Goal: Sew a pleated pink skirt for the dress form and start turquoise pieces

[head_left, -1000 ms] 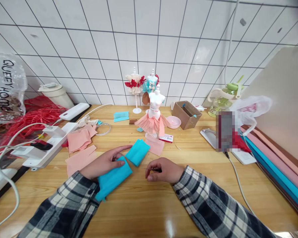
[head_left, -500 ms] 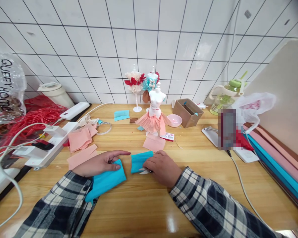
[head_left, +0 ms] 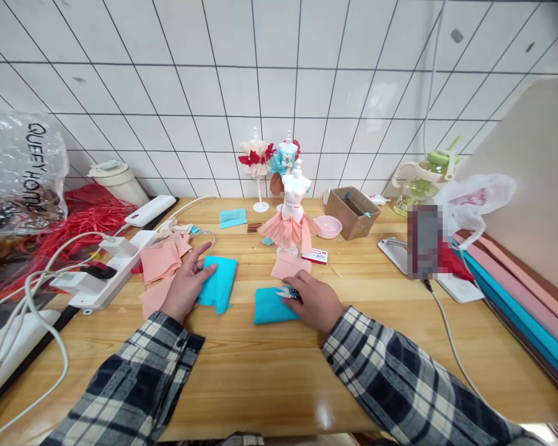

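Observation:
Between the thumb and fingers of my left hand (head_left: 188, 284) is a folded piece of blue crepe paper (head_left: 219, 280), held at its left edge. My right hand (head_left: 317, 301) grips a small pair of scissors (head_left: 286, 293), blades pointing left. Under those blades a second folded blue piece (head_left: 270, 310) lies flat on the table, its right end beneath my right fingers. Behind it stands a small white dress form (head_left: 294, 192) wearing a peach crepe skirt (head_left: 284, 232). A flat pink piece (head_left: 288, 265) rests at the foot of the form.
Peach crepe pieces (head_left: 160, 261) and a white power strip (head_left: 105, 279) with cables lie on the left. Two dressed forms (head_left: 256, 167), a pink bowl (head_left: 328, 227) and a cardboard box (head_left: 360, 220) stand at the back. Crepe rolls (head_left: 516, 303) line the right side.
My left hand has moved its blue piece up and away from the other, turning it more upright. My right hand has shifted slightly right with the scissors and the second piece.

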Demonstrator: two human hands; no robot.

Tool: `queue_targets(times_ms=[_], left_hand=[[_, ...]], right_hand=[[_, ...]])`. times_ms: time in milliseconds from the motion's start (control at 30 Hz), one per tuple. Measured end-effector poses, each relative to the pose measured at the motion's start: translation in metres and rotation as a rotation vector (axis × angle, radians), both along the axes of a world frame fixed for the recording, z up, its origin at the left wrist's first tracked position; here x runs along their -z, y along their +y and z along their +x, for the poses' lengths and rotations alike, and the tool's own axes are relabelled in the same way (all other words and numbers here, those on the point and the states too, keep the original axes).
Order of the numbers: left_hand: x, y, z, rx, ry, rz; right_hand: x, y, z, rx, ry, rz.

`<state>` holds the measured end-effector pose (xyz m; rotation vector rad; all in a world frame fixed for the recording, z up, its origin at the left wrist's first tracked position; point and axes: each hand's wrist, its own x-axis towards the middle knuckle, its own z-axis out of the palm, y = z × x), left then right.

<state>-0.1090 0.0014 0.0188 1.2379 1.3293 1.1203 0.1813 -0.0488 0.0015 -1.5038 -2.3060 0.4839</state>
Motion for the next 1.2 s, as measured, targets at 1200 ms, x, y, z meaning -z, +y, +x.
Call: queue_targets(times_ms=[1200], left_hand=[[0.002,-0.027,0.005,0.488,0.829,0.329]], right_hand=[[-0.012,0.031,-0.038,-0.052,0.108,0.152]])
